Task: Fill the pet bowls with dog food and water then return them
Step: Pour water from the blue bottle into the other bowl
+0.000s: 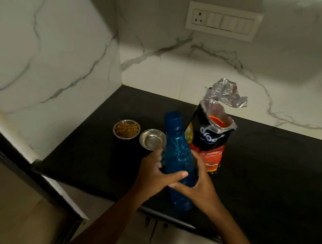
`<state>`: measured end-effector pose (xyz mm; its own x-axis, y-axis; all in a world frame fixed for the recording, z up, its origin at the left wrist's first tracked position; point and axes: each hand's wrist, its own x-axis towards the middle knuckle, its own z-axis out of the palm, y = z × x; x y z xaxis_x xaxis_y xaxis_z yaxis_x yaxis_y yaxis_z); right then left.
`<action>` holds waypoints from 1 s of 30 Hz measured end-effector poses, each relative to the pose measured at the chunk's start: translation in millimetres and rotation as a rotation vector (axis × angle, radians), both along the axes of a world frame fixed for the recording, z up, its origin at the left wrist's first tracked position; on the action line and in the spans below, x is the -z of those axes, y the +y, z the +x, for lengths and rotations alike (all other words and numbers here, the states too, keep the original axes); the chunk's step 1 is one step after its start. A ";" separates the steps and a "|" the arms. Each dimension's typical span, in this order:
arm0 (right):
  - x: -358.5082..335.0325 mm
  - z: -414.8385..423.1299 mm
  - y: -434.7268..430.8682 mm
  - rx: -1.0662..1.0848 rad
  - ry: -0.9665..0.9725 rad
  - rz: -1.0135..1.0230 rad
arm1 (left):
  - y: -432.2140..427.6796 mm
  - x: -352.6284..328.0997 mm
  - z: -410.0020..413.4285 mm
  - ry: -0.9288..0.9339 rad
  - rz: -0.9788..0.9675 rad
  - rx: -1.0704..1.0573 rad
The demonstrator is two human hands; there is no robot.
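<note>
Both hands hold a blue plastic water bottle above the black countertop, its uncapped neck tilted up and leftward. My left hand wraps the bottle's left side with the thumb across the front. My right hand grips its right side lower down. Beyond the bottle stand two small steel bowls: the left bowl holds brown dog food, the right bowl looks empty and sits just left of the bottle's body. An open black-and-red dog food bag stands upright behind the bottle.
White marble-patterned walls meet in a corner behind and left of the bowls. A switch panel with a socket is mounted on the back wall. The counter's front edge runs below my wrists, with cabinet fronts underneath.
</note>
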<state>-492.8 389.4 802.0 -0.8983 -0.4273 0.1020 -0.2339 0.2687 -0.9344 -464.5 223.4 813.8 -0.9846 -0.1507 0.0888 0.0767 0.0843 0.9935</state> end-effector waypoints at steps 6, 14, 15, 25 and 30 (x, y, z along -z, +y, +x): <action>-4.0 6.7 -27.0 0.012 0.028 0.036 | -19.1 9.6 -5.2 -0.078 0.244 0.014; 2.1 -11.0 -16.6 0.006 0.027 0.092 | -23.7 16.3 -14.5 -0.218 0.338 0.161; 2.7 -12.8 -16.0 0.010 0.025 0.104 | -24.4 18.2 -15.7 -0.227 0.333 0.160; 16.8 -37.3 2.3 -0.085 -0.100 0.152 | -18.6 30.1 -34.0 -0.208 0.397 0.036; 27.2 -41.7 6.9 -0.070 -0.197 0.152 | -17.0 34.3 -42.7 -0.238 0.356 -0.002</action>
